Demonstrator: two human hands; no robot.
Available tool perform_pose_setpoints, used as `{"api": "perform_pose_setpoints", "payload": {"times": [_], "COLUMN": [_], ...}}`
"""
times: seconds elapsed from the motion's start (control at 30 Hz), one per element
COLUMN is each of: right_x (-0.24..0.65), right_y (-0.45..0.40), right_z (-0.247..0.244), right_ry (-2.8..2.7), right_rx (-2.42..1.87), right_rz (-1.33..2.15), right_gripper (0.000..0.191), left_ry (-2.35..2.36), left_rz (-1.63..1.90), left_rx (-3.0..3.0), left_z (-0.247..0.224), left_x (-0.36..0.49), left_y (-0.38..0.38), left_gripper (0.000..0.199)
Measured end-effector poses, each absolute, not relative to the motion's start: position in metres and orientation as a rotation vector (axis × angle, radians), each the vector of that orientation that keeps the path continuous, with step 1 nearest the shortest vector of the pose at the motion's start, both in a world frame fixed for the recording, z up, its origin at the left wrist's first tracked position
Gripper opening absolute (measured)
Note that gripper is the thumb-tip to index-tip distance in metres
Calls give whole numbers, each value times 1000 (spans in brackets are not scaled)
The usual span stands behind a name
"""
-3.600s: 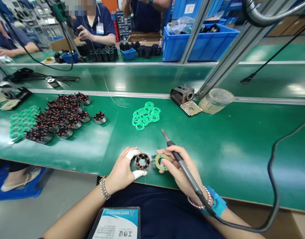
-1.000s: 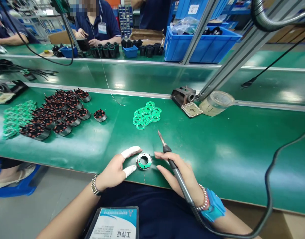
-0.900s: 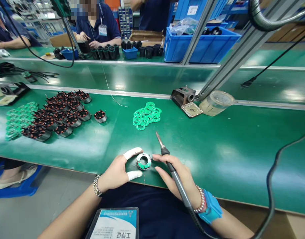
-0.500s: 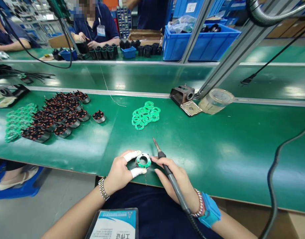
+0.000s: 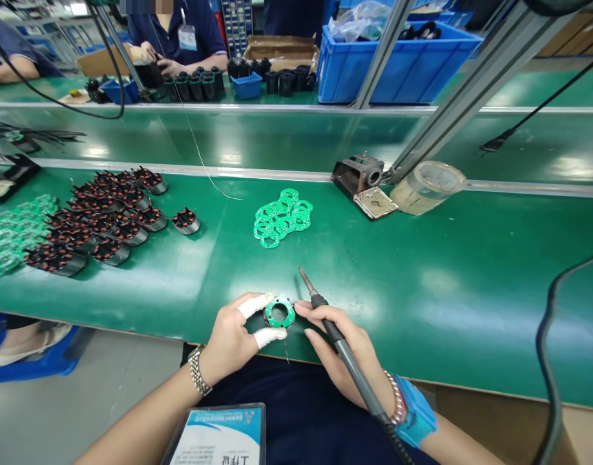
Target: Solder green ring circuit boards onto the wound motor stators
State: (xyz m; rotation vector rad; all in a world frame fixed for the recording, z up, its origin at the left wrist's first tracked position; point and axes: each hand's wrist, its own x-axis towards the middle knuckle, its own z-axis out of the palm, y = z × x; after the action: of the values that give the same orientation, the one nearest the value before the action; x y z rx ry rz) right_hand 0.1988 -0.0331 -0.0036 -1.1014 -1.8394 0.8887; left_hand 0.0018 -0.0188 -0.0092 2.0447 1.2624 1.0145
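Observation:
Between the white-covered thumb and finger of my left hand (image 5: 238, 330) is a motor stator (image 5: 280, 314) with a green ring-shaped circuit board on its top face. A thin wire (image 5: 287, 352) hangs below it. My right hand (image 5: 347, 345) is closed around a soldering iron (image 5: 342, 345), its tip pointing up and away to the left, apart from the stator. Fingertips of the right hand reach the stator's right edge. Farther back lies a loose pile of green ring boards (image 5: 283, 218). A single stator (image 5: 187, 221) stands to its left.
Many stators (image 5: 103, 216) crowd the left, beside more green boards (image 5: 22, 232). A soldering iron stand (image 5: 359, 174) and a cloudy plastic tub (image 5: 428, 187) stand at the back right. A black cable (image 5: 548, 336) hangs at right. A co-worker (image 5: 175, 39) sits across the bench.
The camera view has shifted slightly, so the bench items appear a little higher. Both hands keep their holds, and the stator has tilted slightly.

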Motion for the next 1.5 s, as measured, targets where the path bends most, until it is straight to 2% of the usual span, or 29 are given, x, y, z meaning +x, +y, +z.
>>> {"api": "perform_pose_setpoints", "payload": {"times": [0.2,0.4,0.47,0.57,0.63,0.73,0.87,1.1,1.3,1.5], "right_x": [196,196,198,201,199,189,175,188,184,181], "right_y": [-29,-25,-23,-20,-18,-14,-10,-1,1,-11], "right_z": [-8,-6,-2,8,14,19,17,25,31,23], "right_ry": [-1697,-1762,-1786,-1793,-1852,-2004,-2090,-2167,-2170,-2151], "right_rx": [-1122,-1126,-1109,-1067,-1065,-1043,-946,-866,-897,-892], "right_rz": [1032,1036,1018,985,957,885,795,821,648,541], "right_gripper": [27,29,29,33,41,54,49,47,30,30], "left_ry": [1244,1381,1429,1264,1158,1208,1162,1026,985,1012], "left_rz": [1011,978,969,924,902,901,831,706,693,695], "left_rx": [2037,1930,1790,1511,1324,1165,1178,934,909,954], "left_z": [-9,-8,-9,-8,-5,2,12,11,12,12], "left_x": [0,9,10,2,-8,-19,-13,3,4,4], "left_y": [-17,-23,-29,-37,-36,-24,-4,10,12,7], "left_gripper": [36,34,44,63,54,30,15,22,26,24]}}
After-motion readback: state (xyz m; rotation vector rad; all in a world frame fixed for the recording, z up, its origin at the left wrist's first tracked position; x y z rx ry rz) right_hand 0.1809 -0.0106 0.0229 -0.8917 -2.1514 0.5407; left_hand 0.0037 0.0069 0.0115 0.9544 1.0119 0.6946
